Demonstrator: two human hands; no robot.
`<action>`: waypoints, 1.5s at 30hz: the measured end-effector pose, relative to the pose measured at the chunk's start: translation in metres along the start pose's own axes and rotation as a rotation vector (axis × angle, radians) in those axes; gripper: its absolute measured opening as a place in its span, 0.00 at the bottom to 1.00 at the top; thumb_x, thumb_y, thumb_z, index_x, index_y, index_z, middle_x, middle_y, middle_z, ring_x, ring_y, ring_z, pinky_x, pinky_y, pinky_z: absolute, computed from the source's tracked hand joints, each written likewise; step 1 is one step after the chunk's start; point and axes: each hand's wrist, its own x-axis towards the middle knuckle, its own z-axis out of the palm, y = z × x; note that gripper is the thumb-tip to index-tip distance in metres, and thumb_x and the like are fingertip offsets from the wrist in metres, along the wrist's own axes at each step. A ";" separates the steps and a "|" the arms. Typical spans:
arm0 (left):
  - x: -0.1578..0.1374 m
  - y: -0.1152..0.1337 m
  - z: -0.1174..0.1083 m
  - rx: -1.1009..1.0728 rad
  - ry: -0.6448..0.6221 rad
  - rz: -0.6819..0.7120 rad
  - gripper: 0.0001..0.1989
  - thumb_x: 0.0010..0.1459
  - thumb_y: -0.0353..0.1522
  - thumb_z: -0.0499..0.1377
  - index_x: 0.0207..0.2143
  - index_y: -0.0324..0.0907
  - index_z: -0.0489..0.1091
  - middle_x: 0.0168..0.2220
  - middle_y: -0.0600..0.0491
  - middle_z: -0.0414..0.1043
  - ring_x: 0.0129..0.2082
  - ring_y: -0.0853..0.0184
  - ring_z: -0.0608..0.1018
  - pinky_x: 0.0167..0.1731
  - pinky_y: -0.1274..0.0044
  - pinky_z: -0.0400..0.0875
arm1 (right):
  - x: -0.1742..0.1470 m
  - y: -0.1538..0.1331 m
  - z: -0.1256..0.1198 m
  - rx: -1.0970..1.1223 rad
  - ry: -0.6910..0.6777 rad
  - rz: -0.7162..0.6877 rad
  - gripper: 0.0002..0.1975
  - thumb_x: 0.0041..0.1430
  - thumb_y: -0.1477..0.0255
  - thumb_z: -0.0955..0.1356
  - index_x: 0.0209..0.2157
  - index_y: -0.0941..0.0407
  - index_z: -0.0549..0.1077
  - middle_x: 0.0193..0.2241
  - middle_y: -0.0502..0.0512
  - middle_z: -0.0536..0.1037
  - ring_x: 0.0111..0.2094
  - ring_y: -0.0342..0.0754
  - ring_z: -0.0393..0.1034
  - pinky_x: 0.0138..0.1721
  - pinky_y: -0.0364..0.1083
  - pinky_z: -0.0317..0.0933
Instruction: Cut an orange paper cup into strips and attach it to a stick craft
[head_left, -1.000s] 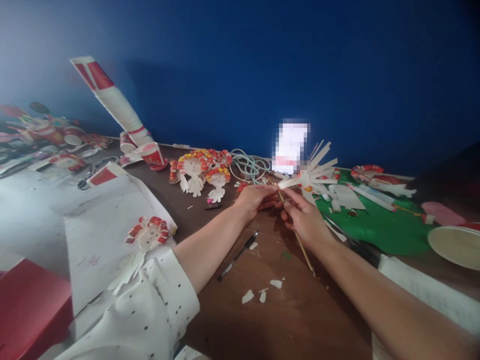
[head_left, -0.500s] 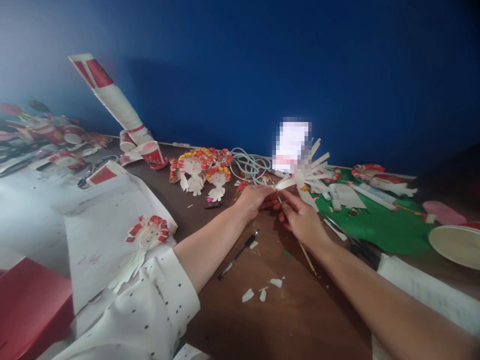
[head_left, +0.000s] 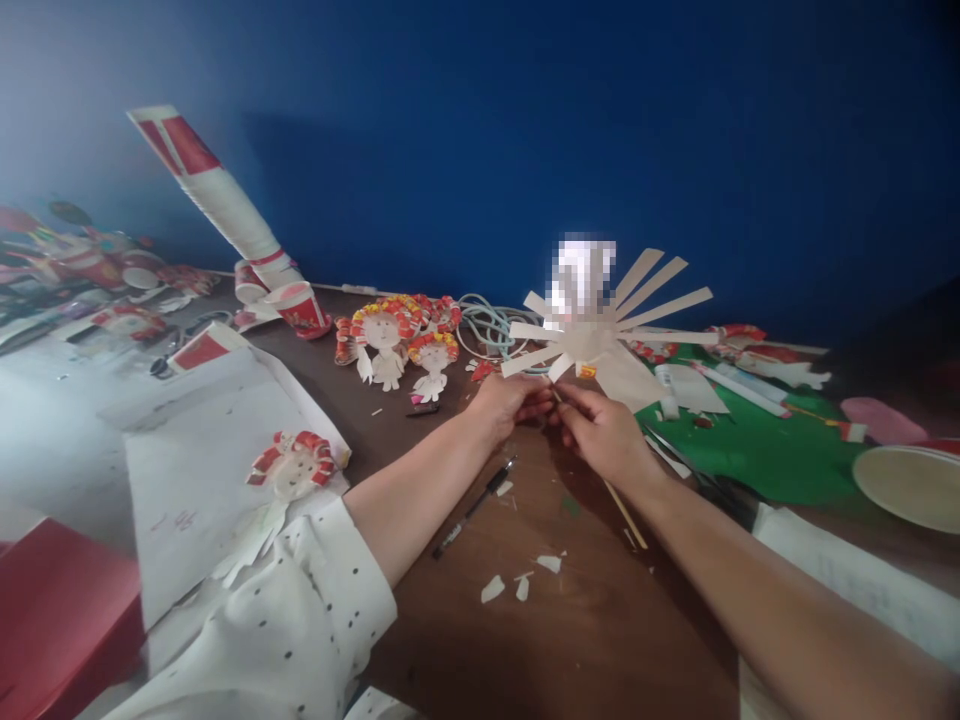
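My left hand (head_left: pixel 508 408) is closed, pinching the end of one paper strip at the stick's tip. Close against it, my right hand (head_left: pixel 609 432) is closed on a thin wooden stick (head_left: pixel 627 516), which slants down under the palm toward me. Beyond the fingers stands a white paper cutout (head_left: pixel 589 343) with long strips fanning out from a round middle and a small orange-yellow patch low on it. One of its strips runs down to my fingertips. The fingertips partly hide where strip and stick meet.
A black pen (head_left: pixel 474 508) and paper scraps (head_left: pixel 493 589) lie before me. Paper dolls with red and yellow curls (head_left: pixel 384 345) stand at the back left. Scissors (head_left: pixel 694 462) lie by a green sheet (head_left: pixel 780 450) at right. A tilted paper-cup stack (head_left: pixel 225 210) rises at left.
The paper cutout has turned from nearly edge-on to facing me, so its strips now spread wide to both sides. Both hands stay close together in about the same place.
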 end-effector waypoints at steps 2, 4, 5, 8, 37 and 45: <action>-0.001 0.000 0.000 0.005 -0.017 -0.004 0.05 0.51 0.19 0.60 0.24 0.32 0.70 0.19 0.53 0.69 0.20 0.75 0.72 0.25 0.82 0.72 | 0.001 0.000 0.000 0.043 0.009 0.036 0.22 0.56 0.69 0.64 0.52 0.58 0.73 0.22 0.50 0.74 0.15 0.40 0.61 0.18 0.42 0.59; -0.001 -0.001 0.000 0.000 -0.032 0.002 0.04 0.51 0.19 0.60 0.25 0.31 0.71 0.20 0.52 0.70 0.20 0.75 0.73 0.26 0.81 0.72 | 0.001 0.001 0.000 0.066 0.021 0.049 0.22 0.56 0.68 0.64 0.52 0.58 0.73 0.21 0.50 0.74 0.16 0.41 0.61 0.18 0.42 0.58; 0.000 -0.001 0.000 -0.004 -0.038 0.008 0.04 0.51 0.19 0.60 0.25 0.31 0.71 0.20 0.52 0.70 0.20 0.74 0.73 0.26 0.81 0.73 | 0.001 0.001 0.000 0.069 0.025 0.048 0.22 0.56 0.68 0.64 0.52 0.57 0.73 0.20 0.49 0.74 0.16 0.41 0.61 0.18 0.42 0.58; 0.001 -0.002 -0.001 -0.004 -0.066 0.027 0.03 0.52 0.20 0.60 0.26 0.31 0.71 0.20 0.51 0.71 0.21 0.73 0.74 0.27 0.80 0.73 | 0.000 0.000 -0.001 0.058 0.033 0.043 0.23 0.56 0.68 0.64 0.52 0.57 0.73 0.19 0.49 0.73 0.15 0.41 0.60 0.17 0.42 0.57; 0.002 -0.004 0.001 0.062 -0.022 0.043 0.01 0.49 0.24 0.63 0.26 0.34 0.74 0.21 0.53 0.71 0.20 0.75 0.72 0.24 0.82 0.68 | -0.007 0.001 0.005 -0.102 0.069 -0.109 0.23 0.59 0.68 0.62 0.55 0.59 0.70 0.22 0.52 0.75 0.19 0.46 0.67 0.29 0.49 0.65; 0.001 -0.004 0.003 0.123 0.013 0.065 0.05 0.51 0.24 0.61 0.23 0.35 0.71 0.15 0.58 0.63 0.14 0.78 0.65 0.19 0.83 0.63 | -0.010 0.001 0.011 0.123 0.028 -0.075 0.23 0.58 0.69 0.63 0.56 0.54 0.66 0.28 0.53 0.77 0.15 0.44 0.65 0.19 0.46 0.60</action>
